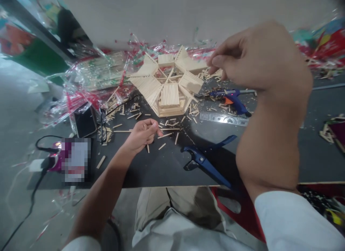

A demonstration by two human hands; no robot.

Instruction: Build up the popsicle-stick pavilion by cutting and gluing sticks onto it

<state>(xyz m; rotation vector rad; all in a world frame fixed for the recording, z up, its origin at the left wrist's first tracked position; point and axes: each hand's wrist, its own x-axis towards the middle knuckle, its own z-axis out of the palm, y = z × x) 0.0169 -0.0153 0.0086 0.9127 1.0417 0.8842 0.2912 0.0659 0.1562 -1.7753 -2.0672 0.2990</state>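
I count two bare hands here, one left hand (145,134) and one right hand (239,60), over one dark table (151,173). There's one model of pale sticks (169,94), one glue gun (235,101), one metal ruler (223,118), one blue cutter (210,166) and one pixelated screen (77,161). The loose sticks (176,138) run to dozens, too many for me to number exactly.

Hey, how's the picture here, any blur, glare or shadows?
All in the head view: the green container looks blurred, the stick model clearer; glare whitens part of the ruler; dark shadow lies beside the blue cutter; the right hand looms large.
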